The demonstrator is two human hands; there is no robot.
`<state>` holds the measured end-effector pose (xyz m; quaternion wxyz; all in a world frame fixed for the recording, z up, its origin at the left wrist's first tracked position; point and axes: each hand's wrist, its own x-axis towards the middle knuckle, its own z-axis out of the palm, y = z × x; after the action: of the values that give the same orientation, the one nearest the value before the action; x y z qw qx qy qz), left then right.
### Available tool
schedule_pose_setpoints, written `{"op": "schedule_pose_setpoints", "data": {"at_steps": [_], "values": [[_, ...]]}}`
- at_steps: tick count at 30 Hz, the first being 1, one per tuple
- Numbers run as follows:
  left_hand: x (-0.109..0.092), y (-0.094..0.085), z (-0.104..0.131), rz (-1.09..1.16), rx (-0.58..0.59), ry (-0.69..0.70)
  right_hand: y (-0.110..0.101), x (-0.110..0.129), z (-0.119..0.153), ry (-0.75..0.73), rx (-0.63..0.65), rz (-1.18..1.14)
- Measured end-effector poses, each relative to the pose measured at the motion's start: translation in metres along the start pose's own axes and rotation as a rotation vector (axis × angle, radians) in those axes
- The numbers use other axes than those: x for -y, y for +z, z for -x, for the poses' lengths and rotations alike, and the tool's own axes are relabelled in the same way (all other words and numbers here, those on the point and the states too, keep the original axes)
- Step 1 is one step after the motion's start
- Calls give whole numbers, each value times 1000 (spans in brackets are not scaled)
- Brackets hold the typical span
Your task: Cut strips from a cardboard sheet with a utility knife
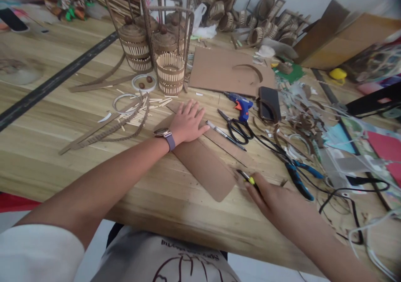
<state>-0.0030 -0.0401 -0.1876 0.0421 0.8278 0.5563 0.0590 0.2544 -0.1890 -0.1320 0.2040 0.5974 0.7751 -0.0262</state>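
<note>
My left hand (188, 122) lies flat with spread fingers on a piece of brown cardboard (206, 169), pressing it to the wooden table. My right hand (269, 194) is wrapped round a black and yellow-green utility knife (249, 179), whose tip is by the right end of the cardboard. Just above that piece runs a narrow cardboard strip (227, 147). A pen (226, 135) rests beside the strip, right of my left hand. Black-handled scissors (235, 127) and a blue glue gun (241, 105) lie a little farther off.
Small stick-walled baskets (171, 71) stand at the back, near a large cardboard sheet (216, 71). Loose sticks (138, 114) lie to the left. A phone (269, 102), pliers (299, 175), cables and scraps crowd the right side. A cardboard box (341, 37) stands back right.
</note>
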Motion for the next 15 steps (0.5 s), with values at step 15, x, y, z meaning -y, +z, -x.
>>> {"op": "schedule_pose_setpoints", "data": {"at_steps": [15], "values": [[1, 1, 1, 64, -48, 8, -68, 68, -97, -143, 152, 28]]}}
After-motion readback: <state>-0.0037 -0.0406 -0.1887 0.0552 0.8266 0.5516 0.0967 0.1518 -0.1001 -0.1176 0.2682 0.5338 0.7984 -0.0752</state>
